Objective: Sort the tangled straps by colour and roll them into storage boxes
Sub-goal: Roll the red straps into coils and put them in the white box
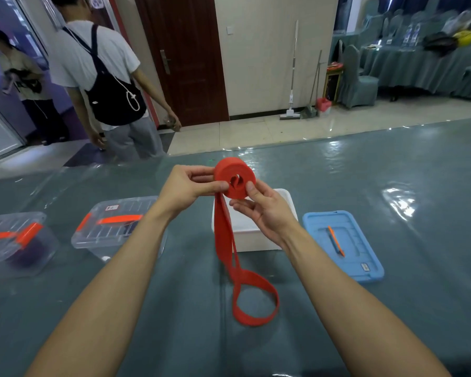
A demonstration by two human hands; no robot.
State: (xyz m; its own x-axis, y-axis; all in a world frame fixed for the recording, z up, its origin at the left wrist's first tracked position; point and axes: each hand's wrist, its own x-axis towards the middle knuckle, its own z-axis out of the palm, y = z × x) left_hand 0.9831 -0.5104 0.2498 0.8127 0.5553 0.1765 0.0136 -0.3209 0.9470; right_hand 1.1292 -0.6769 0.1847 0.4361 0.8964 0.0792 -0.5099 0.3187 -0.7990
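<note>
Strap [229, 170] in a bright orange-red is sitting between both hands, raised above the table [392, 191]. Most of it is lying wound into a tight, flat coil with smooth sides and a small hollow at the centre, where the inner end is showing as a little curl. The left hand [185, 186] is pinching the coil's left edge, thumb on the near face and fingers behind. The right hand [264, 210] is gripping the lower right edge, its thumb pressing the near face and its fingers curling underneath. From the bottom of the coil, between the two hands, the loose tail [222, 235] is hanging down as two flat layers, crossing once and ending in an open loop that is resting on the table between the forearms.

Just below and behind the right hand a white box [256, 240] is standing open. Right of the right wrist a blue lid [365, 257] is lying flat. Left of the left forearm two clear boxes [114, 235] with orange handles are standing closed; the farther one is holding something dark purple.
</note>
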